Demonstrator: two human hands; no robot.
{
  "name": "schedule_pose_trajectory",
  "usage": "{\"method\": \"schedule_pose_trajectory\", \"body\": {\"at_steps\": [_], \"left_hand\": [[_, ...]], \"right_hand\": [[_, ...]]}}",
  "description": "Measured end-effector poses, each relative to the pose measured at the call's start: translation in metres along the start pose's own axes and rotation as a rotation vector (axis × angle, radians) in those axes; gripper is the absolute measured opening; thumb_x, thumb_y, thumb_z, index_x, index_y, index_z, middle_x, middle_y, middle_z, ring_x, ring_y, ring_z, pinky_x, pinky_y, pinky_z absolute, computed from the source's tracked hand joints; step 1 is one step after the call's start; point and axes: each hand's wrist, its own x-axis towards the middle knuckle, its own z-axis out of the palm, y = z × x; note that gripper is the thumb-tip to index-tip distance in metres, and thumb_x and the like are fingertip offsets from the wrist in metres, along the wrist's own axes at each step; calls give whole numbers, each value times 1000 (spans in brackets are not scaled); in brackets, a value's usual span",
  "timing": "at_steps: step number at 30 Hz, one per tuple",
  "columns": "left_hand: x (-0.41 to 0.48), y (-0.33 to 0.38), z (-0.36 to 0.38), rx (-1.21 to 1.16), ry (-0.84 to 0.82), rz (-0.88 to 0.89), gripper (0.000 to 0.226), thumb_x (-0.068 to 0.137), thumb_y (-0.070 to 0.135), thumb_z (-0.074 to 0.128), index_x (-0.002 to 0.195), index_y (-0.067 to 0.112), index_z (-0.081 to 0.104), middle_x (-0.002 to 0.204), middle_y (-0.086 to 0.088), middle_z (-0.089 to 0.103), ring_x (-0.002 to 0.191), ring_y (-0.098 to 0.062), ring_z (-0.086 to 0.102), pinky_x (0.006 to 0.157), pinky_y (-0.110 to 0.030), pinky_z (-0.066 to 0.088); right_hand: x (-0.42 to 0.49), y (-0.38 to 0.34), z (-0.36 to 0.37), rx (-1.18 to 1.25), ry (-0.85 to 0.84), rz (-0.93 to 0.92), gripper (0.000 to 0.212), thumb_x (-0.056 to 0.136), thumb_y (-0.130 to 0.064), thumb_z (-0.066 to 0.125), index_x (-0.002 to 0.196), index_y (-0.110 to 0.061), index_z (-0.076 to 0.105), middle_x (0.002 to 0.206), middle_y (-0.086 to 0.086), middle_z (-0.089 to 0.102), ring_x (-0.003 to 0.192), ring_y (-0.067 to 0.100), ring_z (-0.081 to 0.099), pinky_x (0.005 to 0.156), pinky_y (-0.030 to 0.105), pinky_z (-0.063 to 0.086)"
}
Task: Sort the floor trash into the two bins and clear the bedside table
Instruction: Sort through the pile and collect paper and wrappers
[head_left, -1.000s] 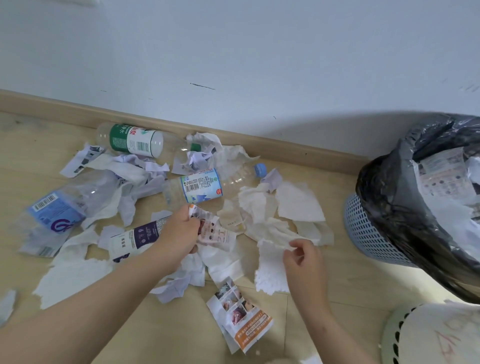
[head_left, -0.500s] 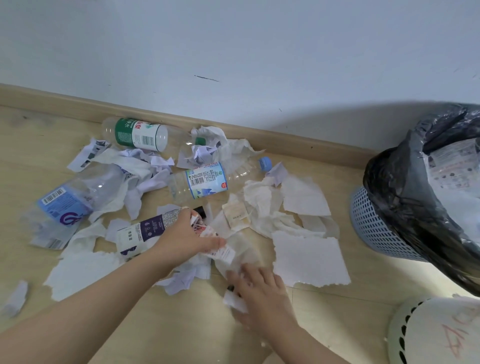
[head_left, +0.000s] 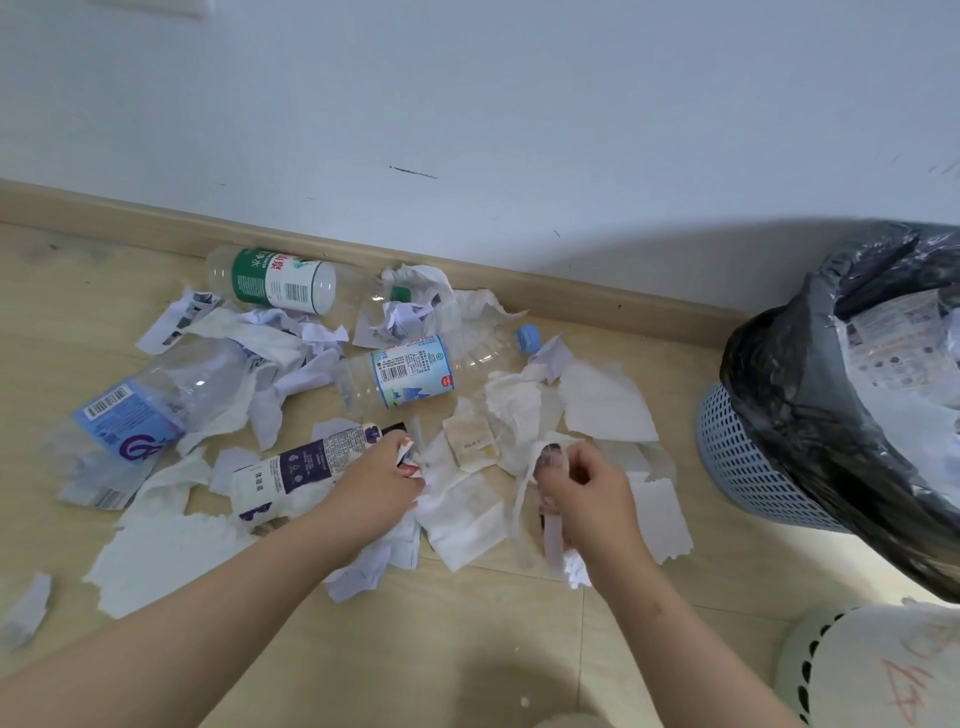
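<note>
Two hands work the middle of the paper litter on the wooden floor. Your right hand has its fingers curled around a printed paper strip, which hangs below the fist above a stained tissue. Your left hand is clenched on a crumpled printed scrap, just beside the purple-labelled carton. Beyond your fingers lie three plastic bottles: green-labelled against the skirting board, blue-capped in the middle, and a large crushed one to the left. Right of your hands, the blue mesh bin with its black liner stands well apart, with bare floor between. Near your right forearm sits a white bin.
</note>
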Motion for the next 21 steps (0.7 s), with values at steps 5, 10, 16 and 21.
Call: {"method": "schedule_pose_trajectory", "body": {"at_steps": [5, 10, 16, 21], "left_hand": [[-16, 24, 34, -399, -172, -51, 40, 85, -6, 49, 100, 30, 55, 108, -2, 61, 94, -19, 59, 86, -48, 53], [-16, 26, 38, -738, -338, -138, 31, 91, 20, 55, 119, 31, 54, 87, 4, 63, 78, -13, 61, 90, -61, 47], [-6, 25, 24, -712, -125, -115, 18, 83, 12, 66, 93, 21, 55, 84, -4, 62, 75, -20, 60, 63, -37, 53], [8, 18, 4, -739, -14, -136, 20, 83, -4, 62, 91, 11, 52, 96, -14, 67, 81, -27, 65, 74, -47, 56]], "right_hand": [[2, -15, 27, -109, 88, -132, 23, 84, -22, 59, 63, -17, 51, 74, 0, 53, 73, 19, 50, 64, 26, 37], [-6, -23, 36, 23, -42, -68, 31, 96, -32, 49, 73, -11, 53, 59, -4, 51, 58, 8, 46, 56, 21, 39], [-16, -13, 36, -61, -486, -36, 34, 82, -13, 47, 97, -36, 69, 95, -14, 72, 94, 2, 64, 85, 23, 49], [11, -23, 10, -378, 17, -187, 33, 87, -5, 52, 115, -15, 66, 113, -4, 66, 111, 12, 56, 92, 20, 39]]}}
